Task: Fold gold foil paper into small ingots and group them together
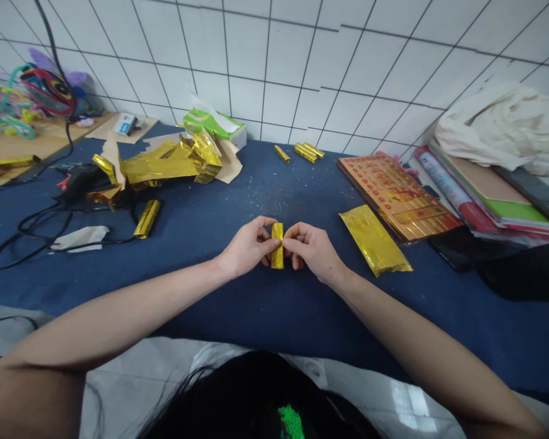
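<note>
A small gold foil roll [277,259] stands lengthwise between my hands, just above the blue tabletop. My left hand [247,248] grips its left side, thumb in front and fingers behind. From the right, my right hand [315,251] closes thumb and forefinger at the roll's edge; the exact contact at those fingertips is too small to make out. To the right of my right hand lies a flat gold foil packet [376,241]. Another gold roll [147,219] rests on the table well to the left of my left hand.
Crumpled gold foil and paper [165,164] lie at the back left, near a black cable [27,228]. Several gold rolls [306,152] sit by the tiled wall. An orange-gold patterned pack [393,195], stacked books [498,189] and white cloth [507,128] occupy the right.
</note>
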The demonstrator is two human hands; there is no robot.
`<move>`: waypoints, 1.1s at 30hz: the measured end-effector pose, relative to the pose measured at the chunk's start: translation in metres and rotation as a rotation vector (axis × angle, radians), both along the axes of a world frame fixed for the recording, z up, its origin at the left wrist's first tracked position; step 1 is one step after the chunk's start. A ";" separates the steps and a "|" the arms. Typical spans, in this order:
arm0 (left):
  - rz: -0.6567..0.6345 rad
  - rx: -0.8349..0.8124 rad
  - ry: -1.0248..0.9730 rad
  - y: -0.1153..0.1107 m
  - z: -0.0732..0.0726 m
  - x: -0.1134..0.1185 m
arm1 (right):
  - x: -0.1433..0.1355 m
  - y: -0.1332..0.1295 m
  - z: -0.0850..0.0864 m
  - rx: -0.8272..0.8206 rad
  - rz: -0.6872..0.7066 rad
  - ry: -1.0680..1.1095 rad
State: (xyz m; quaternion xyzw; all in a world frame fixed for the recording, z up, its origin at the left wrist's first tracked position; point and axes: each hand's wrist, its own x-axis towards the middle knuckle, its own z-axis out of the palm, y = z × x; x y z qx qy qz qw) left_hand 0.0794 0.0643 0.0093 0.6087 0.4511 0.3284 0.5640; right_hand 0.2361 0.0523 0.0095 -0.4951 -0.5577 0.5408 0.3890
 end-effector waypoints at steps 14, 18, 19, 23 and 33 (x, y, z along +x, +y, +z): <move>-0.070 0.374 0.287 -0.005 0.001 -0.004 | 0.002 0.003 -0.001 -0.019 -0.015 0.109; -0.074 0.398 0.308 -0.007 0.005 -0.004 | 0.002 0.004 0.000 0.017 -0.082 0.018; -0.078 0.408 0.318 -0.008 0.005 -0.005 | 0.002 0.004 0.000 0.029 -0.091 0.001; -0.104 0.508 0.378 -0.008 0.006 -0.006 | 0.002 0.005 0.000 0.064 -0.123 -0.032; -0.194 0.610 0.425 -0.011 0.010 -0.008 | 0.003 0.005 -0.003 0.056 -0.061 -0.083</move>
